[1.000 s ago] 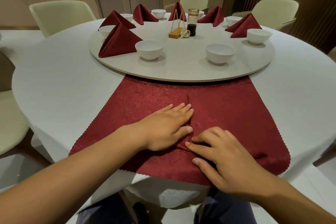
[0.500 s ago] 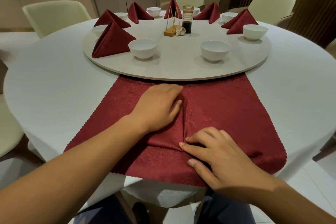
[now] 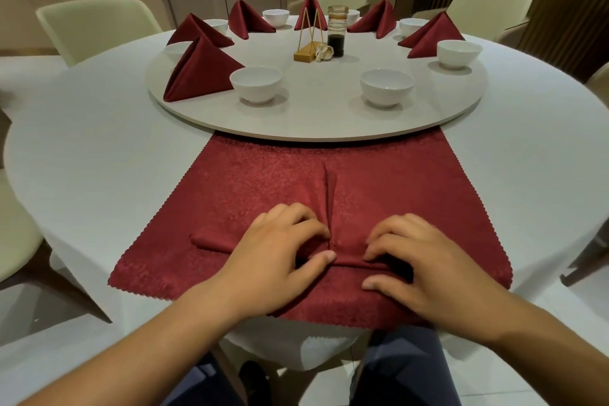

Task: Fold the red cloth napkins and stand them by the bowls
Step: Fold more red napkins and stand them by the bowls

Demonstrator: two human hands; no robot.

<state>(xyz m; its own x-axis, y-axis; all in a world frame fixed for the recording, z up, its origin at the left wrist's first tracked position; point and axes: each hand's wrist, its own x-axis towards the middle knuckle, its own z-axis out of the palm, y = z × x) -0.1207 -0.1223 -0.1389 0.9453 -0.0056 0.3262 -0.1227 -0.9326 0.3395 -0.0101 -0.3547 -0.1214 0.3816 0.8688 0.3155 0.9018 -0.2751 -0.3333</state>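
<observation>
Red napkin (image 3: 362, 181): my left hand (image 3: 276, 257) and right hand (image 3: 425, 267) pinch its raised pleat; uneven pull could skew the fold.

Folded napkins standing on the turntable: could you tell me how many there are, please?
6: front-left napkin, left napkin, far-left napkin, far-middle napkin, far-right napkin, right napkin. Another could hide behind the glass jar. The flat napkin is uncounted.
</observation>
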